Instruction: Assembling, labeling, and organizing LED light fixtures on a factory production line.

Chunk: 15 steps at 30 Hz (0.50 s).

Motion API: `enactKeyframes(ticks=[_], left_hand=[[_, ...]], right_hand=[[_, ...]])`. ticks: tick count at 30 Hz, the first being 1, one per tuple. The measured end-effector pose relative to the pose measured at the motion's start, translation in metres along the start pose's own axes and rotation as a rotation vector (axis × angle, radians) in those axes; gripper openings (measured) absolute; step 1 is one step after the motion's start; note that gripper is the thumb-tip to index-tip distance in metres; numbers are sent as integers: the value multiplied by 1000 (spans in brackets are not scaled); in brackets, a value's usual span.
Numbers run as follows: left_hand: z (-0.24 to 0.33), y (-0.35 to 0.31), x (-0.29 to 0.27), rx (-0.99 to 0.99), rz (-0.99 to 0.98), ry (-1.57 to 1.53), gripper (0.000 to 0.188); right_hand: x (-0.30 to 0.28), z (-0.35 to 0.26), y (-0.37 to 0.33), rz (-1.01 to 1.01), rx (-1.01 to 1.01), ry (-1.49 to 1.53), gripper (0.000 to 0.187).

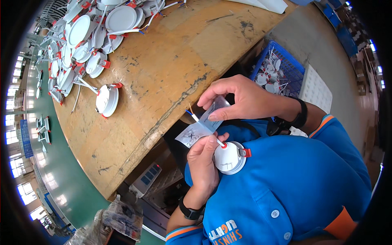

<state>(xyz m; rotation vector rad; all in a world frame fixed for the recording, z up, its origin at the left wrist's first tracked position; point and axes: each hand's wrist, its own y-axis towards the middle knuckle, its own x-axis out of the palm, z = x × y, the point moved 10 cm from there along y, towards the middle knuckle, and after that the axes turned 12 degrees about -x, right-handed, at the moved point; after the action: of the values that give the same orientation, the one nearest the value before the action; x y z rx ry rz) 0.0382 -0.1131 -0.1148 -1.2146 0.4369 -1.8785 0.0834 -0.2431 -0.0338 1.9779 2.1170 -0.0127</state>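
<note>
Against my chest rests a round white downlight (228,158) with a red-tipped spring clip at its side. My left hand (203,161) is closed on its white cable close to the lamp body. A folded paper label (192,134) with dark marks wraps around or lies against the cable; I cannot tell which. My right hand (245,98) pinches the upper, shiny part of that label between thumb and fingers. Beyond the label the cable end (195,117) sticks out, showing blue and brown wires. Part of the cable is hidden behind the label and fingers.
A worn wooden table (163,69) bears a heap of white downlights (79,30) at far left, with one single downlight (108,100) nearer. A blue crate (300,63) of lamp parts stands on the floor at right, beside a white panel (316,87). Plastic bags (122,216) lie at lower left.
</note>
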Motion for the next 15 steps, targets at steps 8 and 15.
enactKeyframes(ticks=[8, 15], left_hand=[[-1, -1, 5, -19, 15, 16, 18], [0, 1, 0, -25, 9, -63, 17]], right_hand=[[4, 9, -5, -33, 98, 84, 15], [7, 11, -2, -57, 160, 27, 15]])
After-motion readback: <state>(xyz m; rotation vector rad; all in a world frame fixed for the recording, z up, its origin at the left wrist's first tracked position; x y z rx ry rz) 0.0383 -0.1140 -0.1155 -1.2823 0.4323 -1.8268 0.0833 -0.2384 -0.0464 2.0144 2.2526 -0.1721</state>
